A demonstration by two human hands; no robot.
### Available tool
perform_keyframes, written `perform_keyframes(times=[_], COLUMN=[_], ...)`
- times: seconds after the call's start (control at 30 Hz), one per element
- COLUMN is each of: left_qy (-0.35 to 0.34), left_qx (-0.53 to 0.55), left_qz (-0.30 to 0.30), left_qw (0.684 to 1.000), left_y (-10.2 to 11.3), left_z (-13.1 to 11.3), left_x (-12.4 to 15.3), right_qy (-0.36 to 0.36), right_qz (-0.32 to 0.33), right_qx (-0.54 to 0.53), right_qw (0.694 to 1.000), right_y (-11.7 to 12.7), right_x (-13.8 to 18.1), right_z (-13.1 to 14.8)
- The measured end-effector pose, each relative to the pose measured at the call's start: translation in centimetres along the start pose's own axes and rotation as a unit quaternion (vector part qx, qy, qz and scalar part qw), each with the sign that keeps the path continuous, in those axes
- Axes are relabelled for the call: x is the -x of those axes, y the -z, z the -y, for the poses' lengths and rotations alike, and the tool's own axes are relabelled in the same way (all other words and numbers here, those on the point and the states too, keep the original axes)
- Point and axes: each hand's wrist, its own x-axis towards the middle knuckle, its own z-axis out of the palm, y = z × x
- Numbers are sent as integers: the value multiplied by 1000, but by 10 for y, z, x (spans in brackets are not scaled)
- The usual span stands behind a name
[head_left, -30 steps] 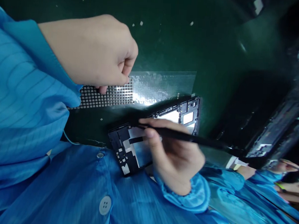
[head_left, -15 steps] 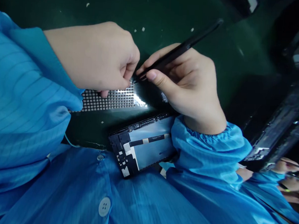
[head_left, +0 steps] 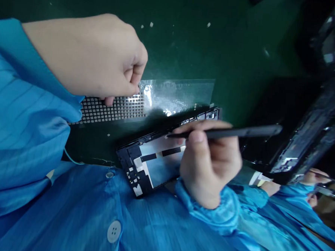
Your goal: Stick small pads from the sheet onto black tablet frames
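The left hand [head_left: 87, 54], curled into a loose fist, presses its fingertips down on a glossy clear plastic sheet carrying a grid of small dark squares [head_left: 120, 106]. The hand and its blue sleeve cover the sheet's left end, so how far the grid runs there cannot be seen; the right part of the sheet is bare film, bright with glare. The sheet lies flat on the dark green work mat [head_left: 188, 40], which is dotted with small pale specks.

The right hand [head_left: 210, 161] is closed around thin black tweezers [head_left: 226, 133], pinched between thumb and forefinger. The tweezers lie nearly level, their tip pointing left over a flat black rectangular frame with a pale grey inner panel [head_left: 151, 162]. Whether the tip carries one of the squares is too small and blurred to tell. The frame lies tilted just below the sheet, at the mat's near edge; its right half is hidden behind the right hand, and only a strip of its far edge shows above the fingers.

At the right edge, dark blurred equipment [head_left: 310, 125] is hard to make out, and another person's blue sleeve [head_left: 286, 218] is cut off by the picture's border.
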Motion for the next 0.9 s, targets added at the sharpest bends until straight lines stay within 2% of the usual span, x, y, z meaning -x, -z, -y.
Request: perform_keyframes(times=[0.07, 0.13, 0.33, 0.5, 0.6, 0.77, 0.83, 0.9], left_qy=[-6, 4, 17, 9, -21, -61, -64, -68], left_qx=[-5, -19, -22, -26, 39, 128, 132, 138], left_qz=[1, -3, -7, -13, -15, -40, -47, -54], left_qw=[1000, 1000, 1000, 1000, 999, 989, 988, 987], left_y=[0, -1, -8, -8, -11, -22, -24, -24], left_z=[2, 4, 9, 12, 13, 20, 25, 29], left_x=[-1, -3, -9, -8, -1, 15, 19, 19], right_qy=[27, 64, 102, 159, 152, 78, 36, 12], right_qz=[-25, -23, -1, 81, 127, 252, 288, 310], right_qx=[25, 48, 95, 170, 162, 123, 116, 117], right_qw=[999, 997, 990, 969, 967, 957, 950, 943], right_y=[-3, -8, -14, -2, 3, -7, -12, -15], right_x=[28, 39, 33, 32, -2, -94, -116, -123], right_z=[-6, -13, -16, 0, 11, 8, 2, -2])
